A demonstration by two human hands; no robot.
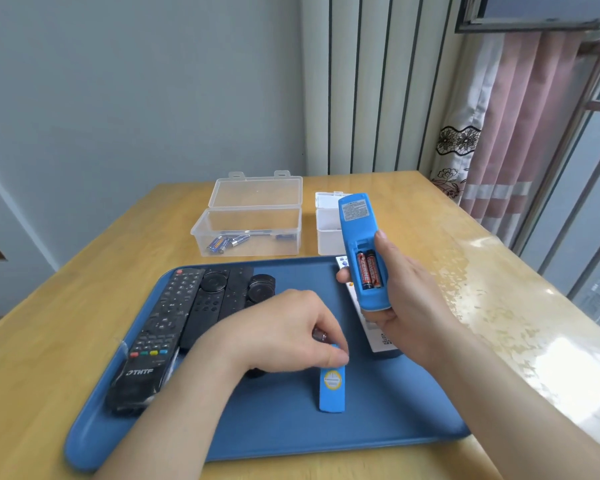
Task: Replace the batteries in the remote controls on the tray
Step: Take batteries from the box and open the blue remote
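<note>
Blue remote, two red batteries exposed, sits in our right grip, curled around it; our left grip pinches its blue cover on the tray

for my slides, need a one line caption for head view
Right hand holds the blue remote, batteries showing; left hand pinches the blue cover on the tray.

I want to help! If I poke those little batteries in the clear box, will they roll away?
They'd probably roll a bit: the batteries are round cylinders lying on their sides. The clear box has walls that should stop them. They look small, so likely light.
</note>
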